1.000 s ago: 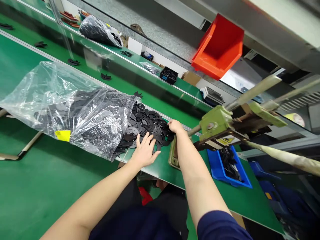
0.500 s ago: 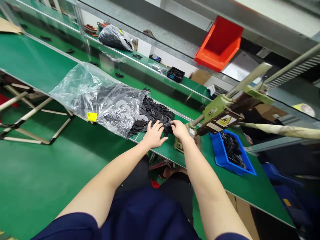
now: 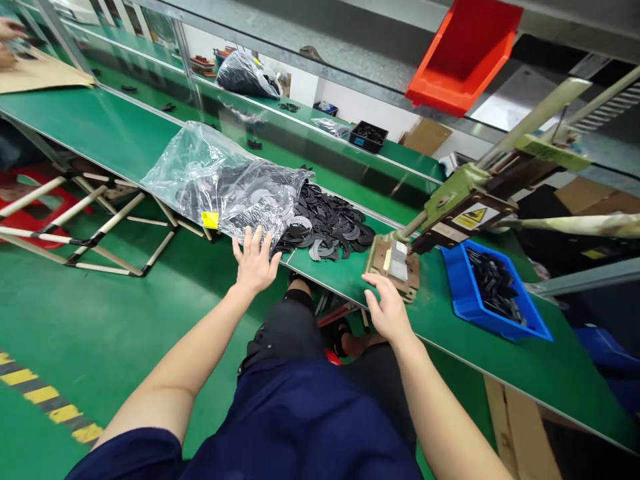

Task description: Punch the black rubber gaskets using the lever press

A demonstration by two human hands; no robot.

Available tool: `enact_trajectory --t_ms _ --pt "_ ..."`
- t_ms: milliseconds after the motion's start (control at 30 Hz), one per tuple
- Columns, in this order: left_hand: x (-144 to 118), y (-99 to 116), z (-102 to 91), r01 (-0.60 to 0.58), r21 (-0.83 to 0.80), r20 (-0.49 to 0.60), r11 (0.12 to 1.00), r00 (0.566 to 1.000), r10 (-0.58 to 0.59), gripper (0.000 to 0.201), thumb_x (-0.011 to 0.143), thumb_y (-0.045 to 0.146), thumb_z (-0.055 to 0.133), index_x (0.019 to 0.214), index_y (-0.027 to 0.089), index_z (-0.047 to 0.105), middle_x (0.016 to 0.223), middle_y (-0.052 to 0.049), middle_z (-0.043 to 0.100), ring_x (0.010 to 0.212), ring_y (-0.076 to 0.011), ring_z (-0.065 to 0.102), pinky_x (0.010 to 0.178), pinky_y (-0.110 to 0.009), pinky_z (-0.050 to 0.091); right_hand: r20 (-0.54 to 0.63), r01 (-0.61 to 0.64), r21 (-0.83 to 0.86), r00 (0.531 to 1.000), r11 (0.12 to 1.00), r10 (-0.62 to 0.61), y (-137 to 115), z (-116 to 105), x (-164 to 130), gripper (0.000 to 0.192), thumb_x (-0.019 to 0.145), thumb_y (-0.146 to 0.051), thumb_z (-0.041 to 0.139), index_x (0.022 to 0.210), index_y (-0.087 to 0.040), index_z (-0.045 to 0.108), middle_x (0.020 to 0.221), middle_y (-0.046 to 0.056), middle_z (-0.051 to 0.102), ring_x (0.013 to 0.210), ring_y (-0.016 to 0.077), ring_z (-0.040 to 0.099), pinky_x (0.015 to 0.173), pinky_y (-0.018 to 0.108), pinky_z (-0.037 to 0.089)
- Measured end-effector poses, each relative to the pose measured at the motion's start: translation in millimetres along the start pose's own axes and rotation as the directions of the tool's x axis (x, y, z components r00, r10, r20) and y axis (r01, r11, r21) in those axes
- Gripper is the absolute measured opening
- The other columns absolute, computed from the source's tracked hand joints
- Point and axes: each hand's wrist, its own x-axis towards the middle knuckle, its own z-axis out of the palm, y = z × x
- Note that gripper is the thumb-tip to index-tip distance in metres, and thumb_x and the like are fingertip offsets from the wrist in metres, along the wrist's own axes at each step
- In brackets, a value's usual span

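We're seeing the left hand (image 3: 254, 263) reaching up near the frame's centre, its fingers (image 3: 249, 241) released and spreading, the tips overlapping the lower edge of the clear plastic bag (image 3: 227, 183) — whether they're touching it, we can't tell. The right hand (image 3: 390, 310) is hovering right of centre, thumb and forefinger standing apart, fingers released and loosely curling, just beside the press base (image 3: 383, 250).

We're finding the pile of dark curved parts (image 3: 340, 220) around the middle of the frame, spilling out of the bag's mouth onto the green desk (image 3: 565, 373); more parts are showing inside the bag. A yellow label (image 3: 210, 220) is sitting on the bag's lower side. A silvery block (image 3: 399, 260) is resting on the base, and the green press (image 3: 457, 197) is leaning across the right of the frame, carrying a warning sticker (image 3: 475, 216).

Right of it, a blue bin (image 3: 463, 303) is holding dark pieces. We're also noting a red bin (image 3: 460, 60) hanging at upper right, a small black box (image 3: 363, 142) standing on the ledge behind, and — upper left — a co-worker's hand (image 3: 11, 30) showing above some cardboard (image 3: 45, 72).
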Motion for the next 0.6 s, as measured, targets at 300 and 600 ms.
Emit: enact_trajectory --t_ms 300,600 --pt "55 24 37.6 0.009 0.081 0.153 0.997 0.988 -0.021 0.076 0.109 0.054 0.039 0.173 0.013 0.033 0.183 -0.022 0.014 0.171 -0.0395 0.003 0.13 -0.073 -0.011 -0.04 0.182 0.095 0.983 0.979 -0.179 -59 -17 -18 0.042 0.105 -0.034 0.052 0.146 -0.028 0.059 0.151 0.009 0.064 0.149 0.0267 0.055 0.129 0.059 0.048" --pt "87 36 58.0 0.022 0.07 0.114 0.997 0.993 -0.03 0.078 0.107 0.054 0.041 0.171 0.01 0.034 0.181 -0.026 0.018 0.17 -0.0434 0.005 0.127 -0.079 -0.007 -0.004 0.609 0.277 0.774 0.743 -0.633 -177 -96 -48 0.061 0.099 -0.02 0.059 0.159 -0.025 0.044 0.143 0.006 0.071 0.147 0.0206 0.059 0.133 0.046 0.047"
